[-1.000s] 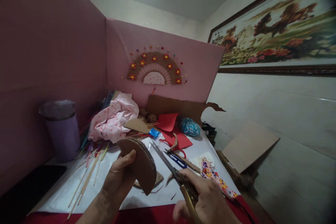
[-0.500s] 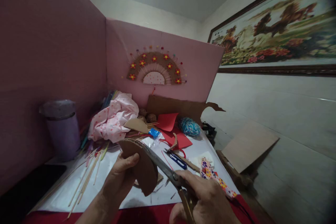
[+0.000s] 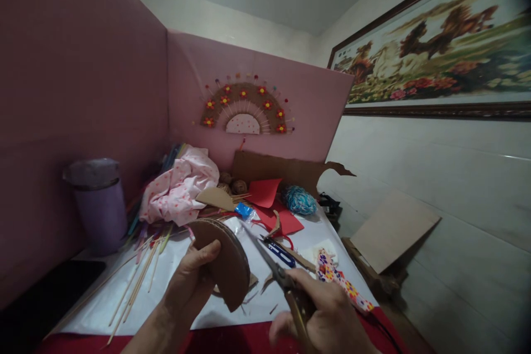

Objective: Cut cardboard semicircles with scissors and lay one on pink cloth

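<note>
Over the table's front edge, left of centre, the left hand (image 3: 193, 271) grips a brown half-round piece of thick corrugated cardboard (image 3: 228, 271), thumb on its flat face, curved rim facing right; it has hardly shifted in the last half second. To the right, the right hand (image 3: 332, 310) is wrapped around long grey metal scissors with brass-coloured handles (image 3: 279, 274). Half a second ago their blades lay along the cardboard's rim; now they stand just beside it, white showing between. I cannot tell whether the blades are parted.

At the table's left side stands a lilac plastic bin (image 3: 99, 213), with thin pale wooden sticks (image 3: 131, 293) slanting toward the front left corner. White covering (image 3: 143, 310) shows between sticks and left forearm, and again between the wrists, down to the dark red cloth (image 3: 232, 340) along the front edge. Beyond the blades lies a blue-handled utility knife (image 3: 280, 251); a flower-printed fabric strip (image 3: 346, 282) lies near the right edge, close to the right hand.
</note>
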### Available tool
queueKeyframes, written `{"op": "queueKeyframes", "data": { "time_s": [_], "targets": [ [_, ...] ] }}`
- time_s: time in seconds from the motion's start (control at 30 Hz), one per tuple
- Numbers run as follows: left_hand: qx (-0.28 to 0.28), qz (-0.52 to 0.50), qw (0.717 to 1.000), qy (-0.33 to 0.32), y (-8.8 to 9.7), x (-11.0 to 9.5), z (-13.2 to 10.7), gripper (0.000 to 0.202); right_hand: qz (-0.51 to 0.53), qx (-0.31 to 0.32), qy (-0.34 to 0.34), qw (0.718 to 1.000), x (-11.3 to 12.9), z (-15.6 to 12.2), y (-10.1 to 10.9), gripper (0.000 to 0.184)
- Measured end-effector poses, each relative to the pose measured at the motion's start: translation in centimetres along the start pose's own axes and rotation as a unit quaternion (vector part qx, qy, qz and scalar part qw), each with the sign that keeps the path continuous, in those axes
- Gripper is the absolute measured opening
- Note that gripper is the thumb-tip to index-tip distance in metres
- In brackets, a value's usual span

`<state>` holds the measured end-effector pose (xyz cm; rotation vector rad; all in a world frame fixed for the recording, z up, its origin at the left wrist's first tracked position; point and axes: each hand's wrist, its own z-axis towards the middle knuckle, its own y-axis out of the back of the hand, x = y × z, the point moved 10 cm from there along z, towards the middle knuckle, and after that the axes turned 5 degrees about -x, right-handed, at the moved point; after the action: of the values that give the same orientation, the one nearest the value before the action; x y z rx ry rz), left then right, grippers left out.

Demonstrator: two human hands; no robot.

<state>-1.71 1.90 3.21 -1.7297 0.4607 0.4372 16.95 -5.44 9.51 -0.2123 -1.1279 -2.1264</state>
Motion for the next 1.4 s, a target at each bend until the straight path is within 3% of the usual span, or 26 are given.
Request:
{"op": "queueKeyframes", "data": {
  "time_s": [0.07,0.13,0.33,0.47,0.77,1.0,1.2,1.4],
  "targets": [
    [-0.052,-0.025,0.998,0.008,0.6,0.0,0.2,0.014,0.084,0.024,-0.09,0.992,-1.5,0.4,-0.4,0.029],
    [-0.102,-0.045,0.994,0.018,1.1,0.0,0.3,0.016,0.134,0.06,-0.158,0.976,-2.5,0.6,-1.0,0.028],
    [-0.134,-0.078,0.988,0.02,1.4,-0.3,0.6,0.02,-0.038,0.143,-0.243,0.959,-5.0,1.1,-2.2,0.032],
    [-0.139,-0.076,0.987,0.028,1.5,-0.3,0.7,0.019,-0.105,0.155,-0.219,0.957,-5.5,1.6,-3.0,0.031],
    [-0.11,-0.106,0.987,0.05,1.3,-0.4,0.7,0.027,-0.14,0.194,-0.166,0.957,-5.2,3.2,-5.7,0.037],
    [-0.114,-0.093,0.988,0.047,1.0,-0.7,0.4,0.03,-0.159,0.225,-0.14,0.951,-3.9,5.1,-8.6,0.055],
    [-0.121,-0.061,0.991,0.006,1.3,-1.4,0.3,0.021,-0.157,0.239,-0.123,0.95,-4.3,6.8,-10.6,0.058],
    [-0.081,-0.043,0.994,-0.059,0.9,-2.1,0.5,0.019,-0.166,0.257,-0.04,0.951,-3.8,8.4,-13.0,0.04]
  ]
}}
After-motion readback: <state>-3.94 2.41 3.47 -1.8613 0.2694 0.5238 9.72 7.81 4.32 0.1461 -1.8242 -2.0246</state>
